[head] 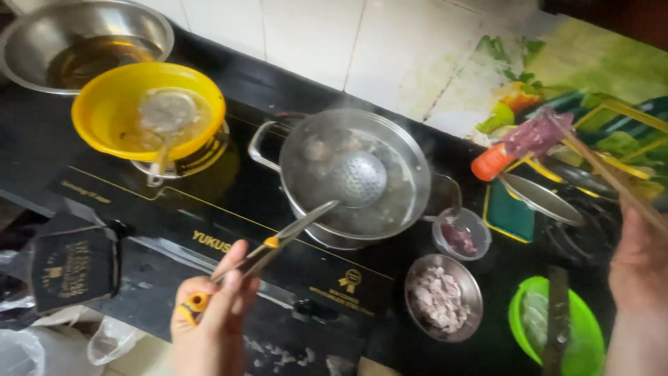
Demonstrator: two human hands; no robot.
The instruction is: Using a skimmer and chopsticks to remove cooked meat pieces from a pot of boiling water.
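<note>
Head view, looking down on a black cooktop set into the tabletop. Left hand, lower centre of the frame: fingers pressed together around the orange-trimmed handle of a perforated skimmer ladle. The handle runs up and to the right; the round perforated bowl sits inside the steel pot at the centre of the frame, over pale pieces in steaming liquid.

Right hand, right edge of the frame: fingers closed on a pair of wooden chopsticks. The chopsticks point toward the upper left, and their tips pinch a piece of purplish raw meat, held in the air in the upper right of the frame, well apart from the pot.

Below and right of the pot: a small clear cup with dark red contents, and just beneath it a steel bowl of pale minced meat. Lower right: a green bowl with a dark utensil lying across it. Upper left: a yellow bowl resting on a smaller pot, with a large steel basin behind it. An orange carrot lies near the held meat.
</note>
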